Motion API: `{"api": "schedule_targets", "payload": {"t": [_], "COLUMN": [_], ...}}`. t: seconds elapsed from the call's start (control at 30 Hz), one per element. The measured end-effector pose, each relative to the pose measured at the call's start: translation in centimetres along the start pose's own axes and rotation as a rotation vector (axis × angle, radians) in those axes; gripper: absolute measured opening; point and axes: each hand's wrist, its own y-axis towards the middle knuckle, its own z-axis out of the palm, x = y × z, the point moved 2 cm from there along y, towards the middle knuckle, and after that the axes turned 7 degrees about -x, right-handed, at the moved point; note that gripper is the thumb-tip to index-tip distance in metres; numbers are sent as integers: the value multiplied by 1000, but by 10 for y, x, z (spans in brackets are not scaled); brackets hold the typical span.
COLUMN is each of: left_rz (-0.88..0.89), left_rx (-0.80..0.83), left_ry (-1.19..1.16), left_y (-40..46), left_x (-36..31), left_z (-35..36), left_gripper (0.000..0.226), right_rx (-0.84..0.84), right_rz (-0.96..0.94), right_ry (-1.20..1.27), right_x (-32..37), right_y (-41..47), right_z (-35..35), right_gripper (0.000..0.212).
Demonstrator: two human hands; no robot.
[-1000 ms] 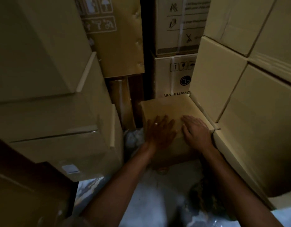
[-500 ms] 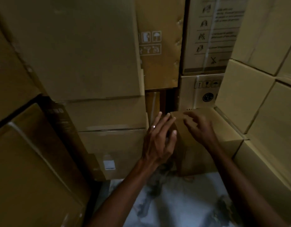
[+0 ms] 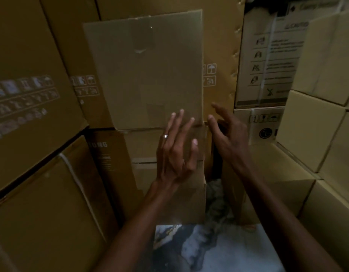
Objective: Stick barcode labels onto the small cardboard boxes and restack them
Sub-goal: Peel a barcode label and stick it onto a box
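The small cardboard box (image 3: 267,173) sits low at right, now released; both hands, left hand (image 3: 174,154) and right hand (image 3: 226,134), have lifted away with spread, empty fingers (probably toward the next box (image 3: 146,71)).

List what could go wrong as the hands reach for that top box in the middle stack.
1. The top box sits on a column of boxes; pulling it by the lower right corner, where the left hand and right hand are heading, may tip it forward.
2. The gap beside the stack is narrow; the right hand's fingers could get pinched there.
3. The light is dim, so a barcode label is easily misplaced.
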Motion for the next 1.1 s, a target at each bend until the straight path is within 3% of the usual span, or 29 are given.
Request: {"api": "schedule_targets", "payload": {"t": [0.2, 0.33, 0.47, 0.7, 0.87, 1.1], "left_rz": [25, -88, -180, -370, -348, -225], "left_rx": [-222, -323, -298, -179, -194, -242], "left_ry": [190, 242, 271, 241, 258, 365], "left_y": [56, 94, 117, 126, 116, 102], "left_x": [27, 52, 68, 70, 54, 16], "left_z": [-47, -70, -80, -76, -74, -68], "left_gripper": [64, 76, 85, 119, 126, 128], "right_rx": [-96, -151, -95, -3, 42, 32], "right_rz": [-126, -111, -109, -45, -48, -77], "right_ry": [-43, -87, -70, -4, 2, -63], "right_x": [46, 56, 67, 83, 87, 97], "right_y": [28, 56, 67, 69, 64, 49], "right_z": [16, 33, 53, 72, 61, 27], "right_gripper": [53, 82, 108, 126, 124, 147]}}
